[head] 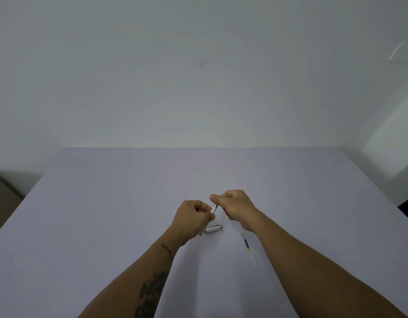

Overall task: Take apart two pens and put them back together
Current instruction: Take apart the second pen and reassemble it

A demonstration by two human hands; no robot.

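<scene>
Above the lavender table, both hands pinch one white pen, left hand gripping its lower end, right hand its upper, while a white pen cap and a refill lie beneath, a pale wall behind.

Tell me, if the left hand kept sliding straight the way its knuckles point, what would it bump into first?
Most likely the right hand. The left hand points up and rightward along the white pen both hands grip, so the other fist comes first, though depth is hard to judge.
</scene>
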